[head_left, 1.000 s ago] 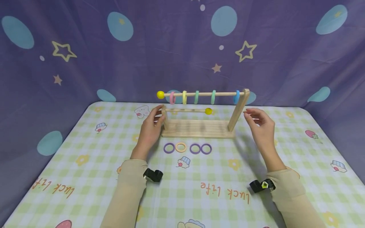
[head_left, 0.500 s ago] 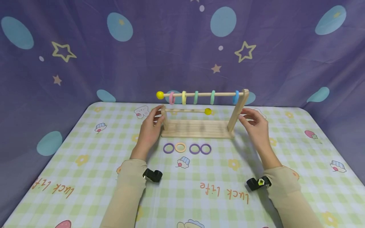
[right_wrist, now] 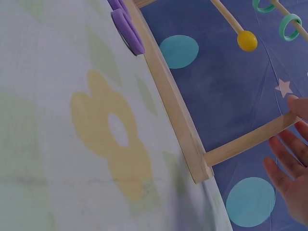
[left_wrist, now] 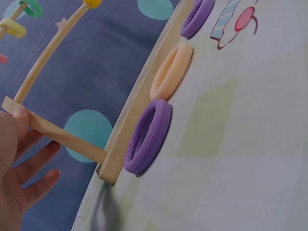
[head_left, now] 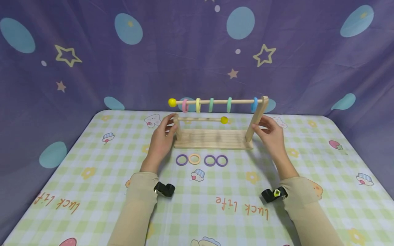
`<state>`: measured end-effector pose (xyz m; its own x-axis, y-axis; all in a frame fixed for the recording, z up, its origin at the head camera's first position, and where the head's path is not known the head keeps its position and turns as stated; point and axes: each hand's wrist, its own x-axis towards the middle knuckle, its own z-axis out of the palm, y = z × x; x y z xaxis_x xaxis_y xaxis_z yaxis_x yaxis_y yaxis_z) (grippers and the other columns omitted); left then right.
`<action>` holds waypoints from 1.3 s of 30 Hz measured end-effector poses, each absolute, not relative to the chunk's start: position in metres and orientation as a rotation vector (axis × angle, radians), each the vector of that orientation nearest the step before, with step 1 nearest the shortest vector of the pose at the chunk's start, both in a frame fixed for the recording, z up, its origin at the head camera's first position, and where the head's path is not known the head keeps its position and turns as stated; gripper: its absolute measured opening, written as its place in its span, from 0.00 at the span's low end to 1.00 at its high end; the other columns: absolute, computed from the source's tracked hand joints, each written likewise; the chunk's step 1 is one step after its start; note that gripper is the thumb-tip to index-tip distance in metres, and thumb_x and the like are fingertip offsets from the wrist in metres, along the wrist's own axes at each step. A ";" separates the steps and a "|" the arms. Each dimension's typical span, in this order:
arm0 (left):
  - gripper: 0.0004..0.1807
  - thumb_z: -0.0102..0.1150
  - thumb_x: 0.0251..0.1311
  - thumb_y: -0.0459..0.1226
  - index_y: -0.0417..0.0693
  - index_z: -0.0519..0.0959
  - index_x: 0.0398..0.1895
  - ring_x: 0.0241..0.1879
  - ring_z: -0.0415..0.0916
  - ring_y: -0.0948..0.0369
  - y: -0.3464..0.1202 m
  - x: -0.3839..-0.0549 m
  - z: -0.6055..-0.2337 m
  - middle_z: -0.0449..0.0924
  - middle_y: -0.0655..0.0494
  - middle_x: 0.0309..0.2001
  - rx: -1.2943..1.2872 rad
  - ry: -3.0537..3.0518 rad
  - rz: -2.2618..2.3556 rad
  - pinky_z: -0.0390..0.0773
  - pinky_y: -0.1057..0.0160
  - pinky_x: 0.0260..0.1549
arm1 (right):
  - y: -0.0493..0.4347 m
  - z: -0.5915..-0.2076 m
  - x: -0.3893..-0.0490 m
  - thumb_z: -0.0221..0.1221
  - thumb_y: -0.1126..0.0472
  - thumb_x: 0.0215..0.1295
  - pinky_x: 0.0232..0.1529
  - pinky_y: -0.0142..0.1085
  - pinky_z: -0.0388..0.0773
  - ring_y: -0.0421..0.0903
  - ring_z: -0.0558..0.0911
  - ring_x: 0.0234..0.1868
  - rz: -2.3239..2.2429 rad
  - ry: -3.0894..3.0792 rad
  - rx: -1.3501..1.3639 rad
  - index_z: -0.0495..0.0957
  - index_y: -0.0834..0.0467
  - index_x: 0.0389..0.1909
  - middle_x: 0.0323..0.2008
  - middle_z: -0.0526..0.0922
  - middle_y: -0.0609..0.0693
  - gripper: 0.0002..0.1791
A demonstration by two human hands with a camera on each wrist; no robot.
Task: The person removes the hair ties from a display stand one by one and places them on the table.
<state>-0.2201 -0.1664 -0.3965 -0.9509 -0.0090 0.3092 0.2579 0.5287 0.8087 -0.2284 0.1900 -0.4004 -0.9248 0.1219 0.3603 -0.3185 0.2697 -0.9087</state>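
A wooden rack [head_left: 213, 140] with two posts and two rods stands on the table. Its long upper rod [head_left: 240, 101] carries pink, yellow, green and blue hair ties and ends in a yellow ball. The short lower rod [head_left: 200, 119] is bare apart from its own yellow ball [head_left: 224, 120]. My left hand [head_left: 162, 138] holds the short left post [left_wrist: 67, 136], thumb in front and fingers behind. On the other side my right hand [head_left: 271, 136] grips the tall right post [right_wrist: 255, 138] between thumb and fingers.
In front of the rack's base lie purple hair ties [head_left: 182, 160] and a pale orange one [head_left: 194, 159], in a row on the checked tablecloth [head_left: 234, 184]. A purple curtain [head_left: 197, 61] hangs behind the table.
My right hand has moved left from beside the rack onto its tall post and taken hold of it. My left hand has stayed at the short post.
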 end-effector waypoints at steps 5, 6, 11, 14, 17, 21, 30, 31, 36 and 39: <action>0.25 0.49 0.75 0.39 0.52 0.64 0.73 0.58 0.74 0.49 -0.166 -0.220 -0.396 0.74 0.44 0.62 -0.206 -2.496 -1.393 0.74 0.52 0.55 | 0.189 -0.400 -0.229 0.66 0.62 0.65 0.48 0.27 0.76 0.36 0.79 0.48 1.694 -2.192 0.162 0.75 0.66 0.60 0.51 0.82 0.58 0.24; 0.25 0.49 0.75 0.40 0.53 0.65 0.73 0.58 0.74 0.50 -0.166 -0.220 -0.397 0.74 0.44 0.62 -0.204 -2.496 -1.396 0.74 0.53 0.55 | 0.188 -0.400 -0.229 0.66 0.62 0.65 0.49 0.27 0.76 0.36 0.79 0.48 1.697 -2.196 0.158 0.75 0.66 0.60 0.51 0.82 0.59 0.24; 0.25 0.49 0.75 0.39 0.52 0.65 0.73 0.58 0.74 0.50 -0.166 -0.221 -0.396 0.74 0.44 0.63 -0.200 -2.501 -1.394 0.74 0.53 0.56 | 0.188 -0.400 -0.228 0.65 0.64 0.65 0.50 0.27 0.76 0.36 0.78 0.49 1.701 -2.202 0.165 0.74 0.66 0.62 0.53 0.81 0.62 0.25; 0.25 0.50 0.75 0.39 0.52 0.65 0.73 0.58 0.74 0.50 -0.166 -0.221 -0.396 0.74 0.44 0.62 -0.202 -2.499 -1.388 0.75 0.53 0.55 | 0.188 -0.400 -0.228 0.64 0.65 0.66 0.50 0.28 0.76 0.36 0.79 0.48 1.691 -2.196 0.176 0.74 0.66 0.62 0.53 0.81 0.63 0.24; 0.25 0.50 0.75 0.39 0.51 0.65 0.73 0.57 0.75 0.49 -0.166 -0.221 -0.396 0.74 0.44 0.62 -0.214 -2.498 -1.387 0.75 0.52 0.55 | 0.188 -0.401 -0.228 0.64 0.66 0.66 0.50 0.28 0.77 0.37 0.79 0.48 1.701 -2.185 0.177 0.74 0.66 0.61 0.52 0.81 0.63 0.24; 0.26 0.51 0.74 0.39 0.51 0.65 0.73 0.58 0.75 0.49 -0.166 -0.222 -0.396 0.74 0.44 0.63 -0.221 -2.505 -1.383 0.75 0.52 0.55 | 0.188 -0.403 -0.229 0.63 0.68 0.65 0.50 0.27 0.76 0.36 0.79 0.47 1.714 -2.179 0.179 0.73 0.68 0.61 0.53 0.80 0.64 0.24; 0.25 0.53 0.73 0.38 0.47 0.67 0.71 0.59 0.74 0.51 -0.169 -0.222 -0.397 0.75 0.46 0.62 -0.206 -2.452 -1.349 0.74 0.53 0.53 | 0.175 -0.380 -0.212 0.61 0.73 0.65 0.48 0.24 0.76 0.38 0.78 0.46 1.703 -2.201 0.200 0.70 0.75 0.60 0.54 0.78 0.71 0.23; 0.24 0.53 0.73 0.37 0.48 0.68 0.71 0.59 0.73 0.51 -0.169 -0.221 -0.397 0.75 0.46 0.62 -0.204 -2.440 -1.341 0.74 0.53 0.53 | 0.174 -0.379 -0.212 0.61 0.73 0.65 0.48 0.24 0.76 0.39 0.78 0.46 1.705 -2.200 0.202 0.70 0.75 0.60 0.54 0.78 0.71 0.23; 0.22 0.54 0.72 0.36 0.46 0.71 0.68 0.59 0.73 0.53 -0.169 -0.220 -0.394 0.76 0.49 0.61 -0.212 -2.349 -1.330 0.74 0.53 0.52 | 0.173 -0.374 -0.208 0.61 0.71 0.66 0.49 0.25 0.76 0.47 0.78 0.50 1.689 -2.225 0.190 0.70 0.74 0.61 0.55 0.78 0.70 0.24; 0.20 0.54 0.72 0.36 0.44 0.74 0.65 0.57 0.74 0.53 -0.168 -0.220 -0.391 0.78 0.50 0.59 -0.221 -2.282 -1.313 0.75 0.54 0.51 | 0.173 -0.373 -0.208 0.61 0.70 0.66 0.49 0.25 0.76 0.52 0.78 0.52 1.677 -2.238 0.184 0.70 0.73 0.62 0.55 0.78 0.69 0.24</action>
<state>-0.2199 -0.1675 -0.3909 -0.8646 -0.1023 0.4919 0.3737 0.5233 0.7658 -0.2080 0.1729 -0.3732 -0.9347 0.0972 0.3418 -0.3007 0.2960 -0.9066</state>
